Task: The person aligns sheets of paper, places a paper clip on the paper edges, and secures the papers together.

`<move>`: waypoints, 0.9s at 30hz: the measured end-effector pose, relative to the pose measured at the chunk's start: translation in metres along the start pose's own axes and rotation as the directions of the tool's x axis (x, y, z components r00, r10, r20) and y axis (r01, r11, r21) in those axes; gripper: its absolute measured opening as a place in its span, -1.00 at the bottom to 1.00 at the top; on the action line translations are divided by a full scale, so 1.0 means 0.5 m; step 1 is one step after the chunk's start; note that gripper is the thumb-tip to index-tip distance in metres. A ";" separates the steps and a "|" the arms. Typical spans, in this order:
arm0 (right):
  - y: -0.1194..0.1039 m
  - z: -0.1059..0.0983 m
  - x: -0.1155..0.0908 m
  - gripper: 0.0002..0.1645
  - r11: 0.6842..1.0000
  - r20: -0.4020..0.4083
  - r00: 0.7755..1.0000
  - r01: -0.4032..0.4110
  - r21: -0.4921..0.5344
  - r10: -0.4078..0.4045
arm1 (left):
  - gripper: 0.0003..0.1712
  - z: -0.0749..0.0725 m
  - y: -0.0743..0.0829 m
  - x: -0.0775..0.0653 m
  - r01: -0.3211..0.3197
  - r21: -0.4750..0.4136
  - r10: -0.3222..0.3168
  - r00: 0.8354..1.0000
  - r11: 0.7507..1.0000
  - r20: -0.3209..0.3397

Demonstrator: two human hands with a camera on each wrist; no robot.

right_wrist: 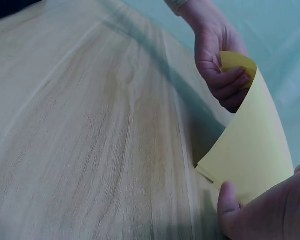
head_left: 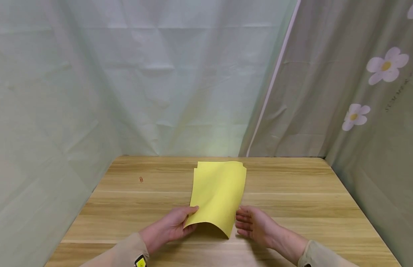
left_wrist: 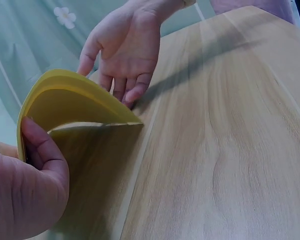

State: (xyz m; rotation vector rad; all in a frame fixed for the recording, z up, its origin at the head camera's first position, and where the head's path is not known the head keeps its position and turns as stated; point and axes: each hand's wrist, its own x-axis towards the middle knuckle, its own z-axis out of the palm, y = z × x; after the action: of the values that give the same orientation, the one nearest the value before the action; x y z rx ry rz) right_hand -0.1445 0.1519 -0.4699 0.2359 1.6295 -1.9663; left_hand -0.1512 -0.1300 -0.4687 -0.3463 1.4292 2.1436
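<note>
The left hand (head_left: 173, 225) pinches the yellow sheets (head_left: 217, 194) at the left corner of their near edge, thumb on top and fingers curled beneath. The right hand (head_left: 256, 224) is beside the sheets' right edge, toward the near right corner, its fingers relaxed and slightly bent, gripping nothing; whether a fingertip grazes the paper I cannot tell. Between the two hands the near edge arches up off the counter (head_left: 293, 193), its right corner drooping below the crown of the arch. There is more than one sheet: at the far end the corners are stepped, so the stack is not squared. The sheets are over the middle of the counter, their far end near its far edge; whether that end rests there or floats just above is unclear.

The step in hand looks like handling the loose stack, with only the left hand gripping it. A two-handed move from here would call for the right hand to take the free right edge, lightly enough not to crease the bend.

Farther out, a small red paper clip (head_left: 141, 179) lies toward the counter's far left corner, well apart from both hands. Beyond the far edge hangs a pale curtain (head_left: 193, 81); white flowers (head_left: 353, 116) show on the fabric at the right.
</note>
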 end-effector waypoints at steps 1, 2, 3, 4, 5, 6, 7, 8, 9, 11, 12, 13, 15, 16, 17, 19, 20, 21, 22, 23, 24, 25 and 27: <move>0.000 0.002 0.001 -0.19 1.000 -0.009 1.000 0.014 0.002 -0.014 | -0.77 -0.001 0.001 -0.001 0.003 -0.006 -0.003 1.000 1.000 0.005; 0.000 0.003 0.003 -0.21 1.000 -0.020 0.999 0.028 0.006 -0.028 | -0.76 -0.001 0.002 -0.001 0.005 -0.009 -0.005 1.000 1.000 0.010; -0.001 0.005 0.004 -0.22 0.999 -0.032 0.999 0.041 0.013 -0.041 | -0.75 -0.002 0.002 -0.002 0.008 -0.005 -0.008 1.000 1.000 0.011; -0.003 0.006 0.006 -0.24 0.998 -0.044 0.998 0.054 0.019 -0.053 | -0.75 -0.003 0.003 -0.003 0.011 -0.002 -0.011 1.000 1.000 0.012; -0.004 0.008 0.007 -0.26 0.998 -0.060 0.996 0.066 0.024 -0.064 | -0.74 -0.004 0.003 -0.003 0.013 -0.005 -0.013 1.000 1.000 0.014; -0.005 0.009 0.008 -0.27 0.997 -0.078 0.994 0.074 0.025 -0.072 | -0.73 -0.004 0.004 -0.003 0.017 -0.003 -0.017 1.000 1.000 0.014; -0.006 0.010 0.008 -0.27 0.997 -0.098 0.993 0.076 0.029 -0.073 | -0.73 -0.005 0.004 -0.004 0.019 -0.007 -0.018 1.000 1.000 0.016; -0.007 0.010 0.008 -0.30 0.996 -0.119 0.990 0.076 0.037 -0.071 | -0.72 -0.005 0.004 -0.004 0.020 -0.002 -0.020 1.000 1.000 0.016; -0.007 0.010 0.008 -0.34 0.997 -0.137 0.989 0.065 0.046 -0.058 | -0.72 -0.005 0.005 -0.004 0.021 -0.003 -0.021 1.000 1.000 0.018; -0.007 0.007 0.006 -0.43 0.997 -0.141 0.989 0.057 0.046 -0.050 | -0.72 -0.005 0.005 -0.003 0.023 0.001 -0.023 0.999 1.000 0.022; -0.007 0.005 0.005 -0.46 0.998 -0.134 0.990 0.049 0.048 -0.042 | -0.73 -0.005 0.005 -0.003 0.023 0.012 -0.023 1.000 1.000 0.021; -0.006 0.003 0.005 -0.46 0.998 -0.123 0.992 0.038 0.052 -0.031 | -0.73 -0.006 0.005 -0.003 0.023 0.020 -0.023 0.999 1.000 0.023; -0.007 -0.002 0.004 -0.22 0.998 -0.085 0.996 0.013 0.064 -0.007 | -0.74 -0.007 0.004 -0.004 0.023 0.051 -0.025 0.999 0.998 0.027; -0.006 -0.005 0.005 -0.20 0.999 -0.062 0.998 0.011 0.053 -0.008 | -0.74 -0.009 0.003 -0.004 0.023 0.069 -0.025 0.999 0.997 0.032; -0.006 -0.006 0.006 -0.16 0.999 -0.057 0.998 0.001 0.049 0.002 | -0.75 -0.010 0.002 -0.005 0.021 0.086 -0.024 0.999 0.996 0.032; -0.007 -0.008 0.009 -0.03 0.999 -0.062 0.998 -0.020 0.041 0.022 | -0.76 -0.011 -0.003 -0.005 0.021 0.112 -0.025 0.999 0.994 0.034; -0.007 -0.008 0.012 -0.04 0.999 -0.075 0.997 -0.027 0.034 0.029 | -0.75 -0.012 -0.006 -0.005 0.020 0.119 -0.024 0.999 0.993 0.034; -0.007 -0.007 0.015 -0.15 0.999 -0.093 0.995 -0.031 0.020 0.033 | -0.75 -0.011 -0.009 -0.003 0.018 0.119 -0.023 0.999 0.993 0.036; -0.006 -0.007 0.018 -0.28 0.999 -0.104 0.994 -0.030 0.015 0.032 | -0.75 -0.011 -0.012 -0.002 0.017 0.114 -0.021 0.999 0.993 0.035; -0.006 -0.007 0.021 -0.24 0.999 -0.122 0.992 -0.030 0.015 0.031 | -0.74 -0.011 -0.014 -0.002 0.015 0.107 -0.019 0.999 0.994 0.034; -0.005 -0.007 0.024 -0.26 0.999 -0.132 0.991 -0.027 0.020 0.029 | -0.73 -0.011 -0.017 0.000 0.013 0.102 -0.017 0.999 0.995 0.039; -0.003 -0.007 0.027 -0.35 1.000 -0.151 0.988 -0.021 0.018 0.024 | -0.71 -0.011 -0.019 0.002 0.011 0.096 -0.015 0.999 0.995 0.041; 0.001 -0.009 0.029 -0.36 1.000 -0.154 0.988 -0.006 0.024 0.009 | -0.69 -0.013 -0.023 0.007 0.008 0.085 -0.013 0.998 0.996 0.056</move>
State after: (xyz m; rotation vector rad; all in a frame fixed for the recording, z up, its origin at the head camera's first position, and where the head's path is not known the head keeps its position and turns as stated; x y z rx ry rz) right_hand -0.1572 0.1518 -0.4782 0.4121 1.6994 -2.0054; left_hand -0.1481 -0.1313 -0.4819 -0.2587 1.4778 2.0610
